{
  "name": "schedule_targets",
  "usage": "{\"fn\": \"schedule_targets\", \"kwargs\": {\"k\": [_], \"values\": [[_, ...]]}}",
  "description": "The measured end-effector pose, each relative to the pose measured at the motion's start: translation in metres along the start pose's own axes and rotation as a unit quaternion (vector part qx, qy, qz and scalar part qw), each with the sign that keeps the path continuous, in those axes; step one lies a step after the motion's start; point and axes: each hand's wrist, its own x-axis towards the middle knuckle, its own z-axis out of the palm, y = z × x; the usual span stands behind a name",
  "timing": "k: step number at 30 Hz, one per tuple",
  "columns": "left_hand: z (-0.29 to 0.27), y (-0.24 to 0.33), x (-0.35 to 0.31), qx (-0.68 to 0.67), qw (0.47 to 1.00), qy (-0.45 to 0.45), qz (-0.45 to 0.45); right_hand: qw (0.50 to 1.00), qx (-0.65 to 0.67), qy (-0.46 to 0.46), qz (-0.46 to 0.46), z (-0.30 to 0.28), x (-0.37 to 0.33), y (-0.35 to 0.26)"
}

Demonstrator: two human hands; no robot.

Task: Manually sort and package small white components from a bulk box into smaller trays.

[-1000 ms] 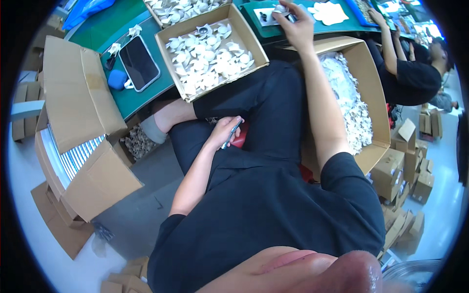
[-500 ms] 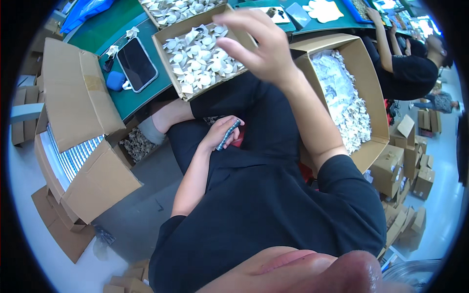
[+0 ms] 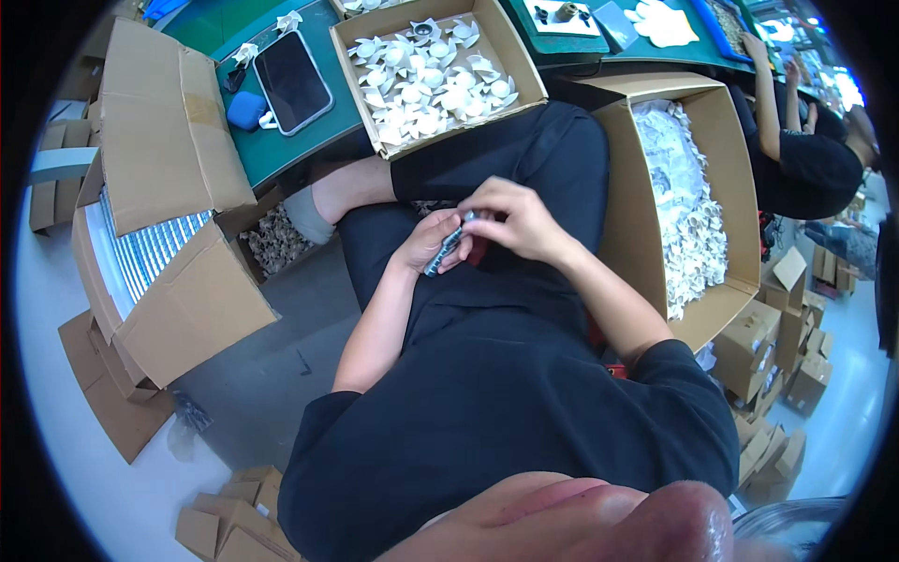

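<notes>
A: Edges and room first?
B: Working zone is over the lap. Ahead, the near wall of a shallow cardboard tray [image 3: 468, 125] of white bladed parts [image 3: 431, 80] reaches over the thigh. To the right, a tall open carton [image 3: 623, 187] stands beside the leg, its wall near the right forearm. To the left, the edge of the green table [image 3: 262, 161], with a phone [image 3: 293, 82] on it, slants off; lower, the flaps of a second carton [image 3: 201, 314] stand well apart from the left forearm, grey floor [image 3: 290, 361] between. Clear space around the hands: dark trousers [image 3: 510, 155] ahead of them.

A: Where does the piece lie relative to the hands?
B: A slim dark rod [image 3: 441, 258] lies in the left hand [image 3: 429, 245], across the palm side, fingers curled round it. The right hand [image 3: 517, 220] comes in from the right, thumb and forefinger bent together at the rod's upper end. Contact appears likely there; whether they pinch it, cannot tell.

A: Orientation?
B: Long axis oblique: lower end toward the torso and slightly left, upper end away and rightward, under the right fingertips. Surface looks banded; finer detail too small to read.
</notes>
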Motion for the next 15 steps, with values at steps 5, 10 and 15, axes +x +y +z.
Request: {"fn": "schedule_targets", "kwargs": {"k": [5, 10, 15], "values": [[-0.007, 0.0, -0.005, -0.003, 1.0, 0.014, 0.008, 0.941, -0.153, 0.295, -0.058, -0.087, 0.044, -0.029], [-0.006, -0.003, 0.007, 0.007, 0.999, 0.012, -0.03, 0.911, -0.26, 0.287, 0.144, -0.202, 0.118, -0.03], [-0.01, -0.003, 0.011, 0.035, 0.997, 0.049, -0.042, 0.914, -0.319, 0.231, 0.1, -0.232, 0.147, 0.003]]}}
